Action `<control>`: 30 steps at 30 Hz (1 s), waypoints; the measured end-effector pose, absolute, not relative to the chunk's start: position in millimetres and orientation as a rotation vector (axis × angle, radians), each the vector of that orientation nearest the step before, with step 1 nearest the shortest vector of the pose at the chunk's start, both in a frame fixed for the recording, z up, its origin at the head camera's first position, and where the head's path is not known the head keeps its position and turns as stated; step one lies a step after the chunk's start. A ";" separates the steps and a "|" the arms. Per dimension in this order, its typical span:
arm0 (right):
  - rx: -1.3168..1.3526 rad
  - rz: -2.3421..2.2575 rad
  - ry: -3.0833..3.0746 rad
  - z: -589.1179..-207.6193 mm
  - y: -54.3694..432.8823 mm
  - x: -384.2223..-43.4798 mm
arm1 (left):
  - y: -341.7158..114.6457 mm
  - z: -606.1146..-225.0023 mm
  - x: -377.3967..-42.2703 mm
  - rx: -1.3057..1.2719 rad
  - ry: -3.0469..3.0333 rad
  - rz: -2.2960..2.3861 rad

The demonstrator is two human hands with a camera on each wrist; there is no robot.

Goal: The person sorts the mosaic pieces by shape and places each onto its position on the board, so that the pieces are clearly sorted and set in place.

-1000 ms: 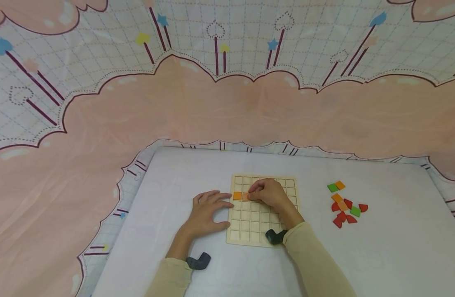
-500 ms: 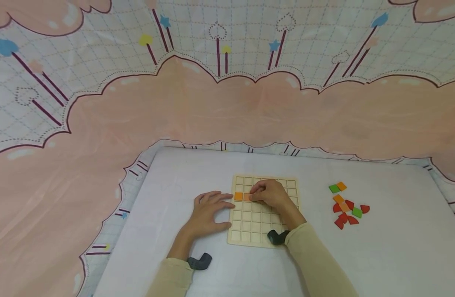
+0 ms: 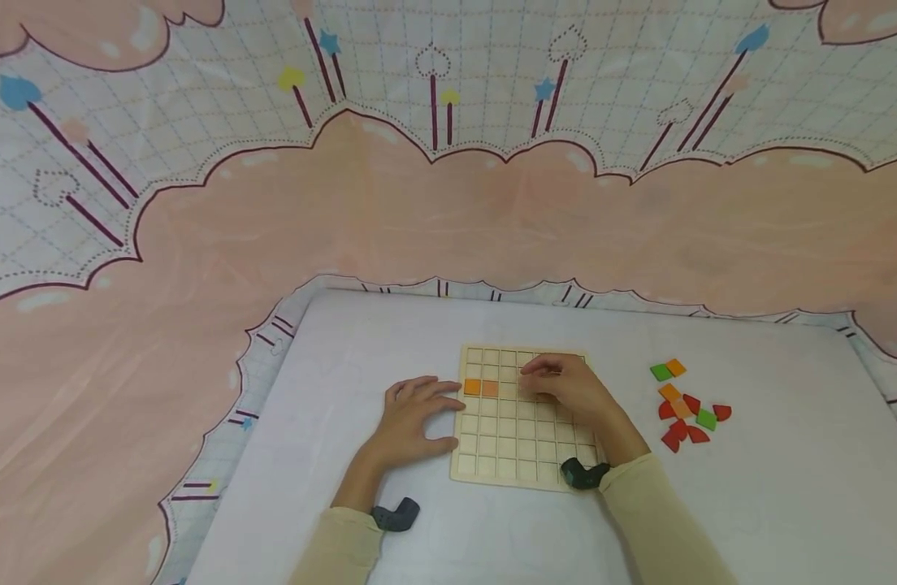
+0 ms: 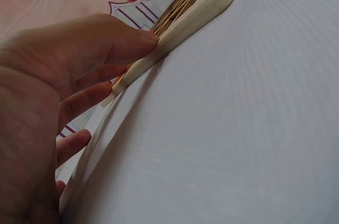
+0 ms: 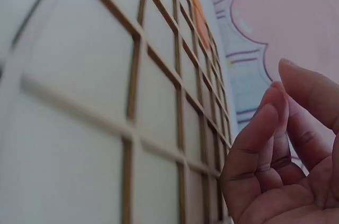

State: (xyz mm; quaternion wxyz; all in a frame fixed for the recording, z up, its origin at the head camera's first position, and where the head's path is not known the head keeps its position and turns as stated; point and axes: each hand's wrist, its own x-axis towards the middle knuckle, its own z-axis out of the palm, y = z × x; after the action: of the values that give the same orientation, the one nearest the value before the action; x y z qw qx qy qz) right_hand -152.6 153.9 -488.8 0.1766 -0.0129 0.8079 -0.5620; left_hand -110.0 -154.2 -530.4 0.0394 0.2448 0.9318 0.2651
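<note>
Lying flat on the white tabletop, a pale wooden grid board carries two square tiles toward its ten o'clock: a bright orange tile in the first compartment of the third row from the top, and a paler orange tile in the compartment just beside it. The left hand is at nine o'clock, fingers spread; its thumb tip rests against the board's edge in the left wrist view. The right hand is over the board toward two o'clock, fingers loosely bent and fingertips slightly apart around bare air; whether it touches the board I cannot tell. Half a second ago its fingertips were on the paler tile; now they have shifted toward three o'clock, leaving that tile uncovered, while the left hand keeps its place.

Farther out, near three o'clock, is a loose pile of red round-edged pieces and orange squares, with a green square among them. Just above that, a second green square touches another orange one. Dark wrist devices show at the cuffs of tan sleeves. Toward twelve o'clock hangs a pink-and-white patterned cloth.
</note>
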 end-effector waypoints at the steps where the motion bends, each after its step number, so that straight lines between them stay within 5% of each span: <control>1: -0.045 -1.592 2.306 -486.8 160.0 -151.6 | -154.1 -530.7 -110.0 0.753 2.856 0.816; 30: 0.531 -1.116 2.641 -476.7 330.2 -144.9 | -153.5 -531.8 -111.9 0.763 2.865 0.818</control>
State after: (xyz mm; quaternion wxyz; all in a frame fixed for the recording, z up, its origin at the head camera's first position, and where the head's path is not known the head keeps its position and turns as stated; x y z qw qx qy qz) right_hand -144.9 330.2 -476.7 0.1126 0.1809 0.9000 -0.3802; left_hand -111.9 -153.5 -531.8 0.0331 0.2479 0.9310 0.2658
